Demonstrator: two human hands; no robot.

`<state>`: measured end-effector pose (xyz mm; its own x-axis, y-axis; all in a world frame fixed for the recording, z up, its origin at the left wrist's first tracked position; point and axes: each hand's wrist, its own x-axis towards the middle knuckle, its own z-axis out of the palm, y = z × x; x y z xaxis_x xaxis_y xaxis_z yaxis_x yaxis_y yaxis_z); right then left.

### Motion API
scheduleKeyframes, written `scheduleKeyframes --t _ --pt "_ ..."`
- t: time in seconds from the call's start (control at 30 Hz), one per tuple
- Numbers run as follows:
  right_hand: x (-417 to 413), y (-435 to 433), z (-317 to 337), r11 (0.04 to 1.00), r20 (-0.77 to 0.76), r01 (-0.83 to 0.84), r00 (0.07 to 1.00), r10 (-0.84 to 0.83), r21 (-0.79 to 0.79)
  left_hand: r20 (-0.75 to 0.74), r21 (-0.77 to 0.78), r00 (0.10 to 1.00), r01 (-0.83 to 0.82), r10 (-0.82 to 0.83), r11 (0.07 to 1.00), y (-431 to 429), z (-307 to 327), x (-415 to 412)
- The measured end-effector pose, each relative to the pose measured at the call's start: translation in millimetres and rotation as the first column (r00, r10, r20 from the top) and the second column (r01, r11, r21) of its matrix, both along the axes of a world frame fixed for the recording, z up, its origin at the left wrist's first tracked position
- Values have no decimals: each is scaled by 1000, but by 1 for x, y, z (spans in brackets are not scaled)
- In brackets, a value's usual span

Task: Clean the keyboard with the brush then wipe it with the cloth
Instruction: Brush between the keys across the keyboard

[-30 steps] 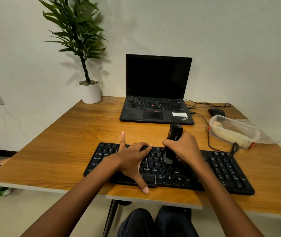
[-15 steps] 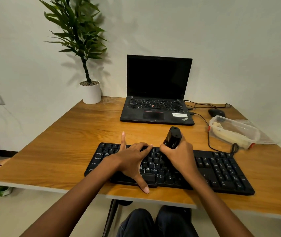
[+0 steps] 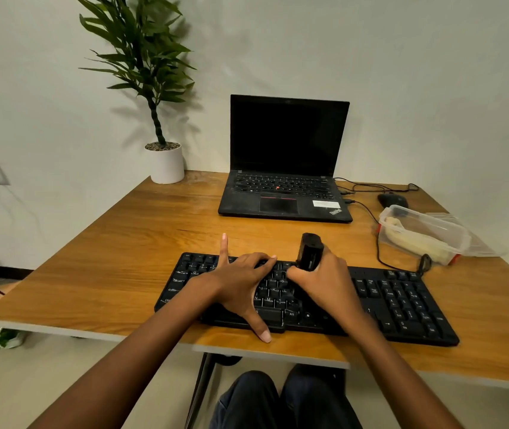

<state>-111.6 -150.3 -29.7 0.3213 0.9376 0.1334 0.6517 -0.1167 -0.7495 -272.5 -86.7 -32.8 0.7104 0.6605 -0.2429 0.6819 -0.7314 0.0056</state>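
Gripping brush (image 3: 309, 251) right hand (image 3: 324, 283); left hand (image 3: 240, 283) splayed on keyboard (image 3: 401, 301).

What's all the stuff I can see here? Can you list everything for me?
wooden table: one, orange-brown, under everything
flat black computer keyboard: one, black, near the table's front edge
small black brush: one, black, held upright over the keyboard's middle
open black laptop: one, black, back of the table, screen dark
green leafy plant in a white pot: one, green and white, back left corner
black computer mouse: one, black, back right, behind the box
clear plastic box: one, see-through, right side, something cream-coloured inside
left hand: one, spread flat on the keyboard
right hand: one, gripping the brush
legs in dark trousers: two, dark, below the table edge
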Motion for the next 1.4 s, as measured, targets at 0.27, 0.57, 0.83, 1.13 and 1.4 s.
scheduleKeyframes --t 0.27,0.57,0.83,1.13,1.4 --pt "3 6 3 991 -58 22 998 -14 135 0 -10 1000 -4 4 1000 0 1 -1" --pt "10 9 19 998 -60 30 998 -26 58 4 -5 1000 -10 10 1000 0 1 0" --pt "9 -1 11 996 -53 10 998 -15 -87 11 -8 1000 -6 6 1000 1 -1 0" --pt "-7 -18 -3 996 -41 79 996 -77 40 22 -15 1000 0 0 1000 3 -5 -2" --pt "-26 -37 -9 978 -71 133 990 -123 158 30 -5 1000 -2 2 1000 2 -6 -3"
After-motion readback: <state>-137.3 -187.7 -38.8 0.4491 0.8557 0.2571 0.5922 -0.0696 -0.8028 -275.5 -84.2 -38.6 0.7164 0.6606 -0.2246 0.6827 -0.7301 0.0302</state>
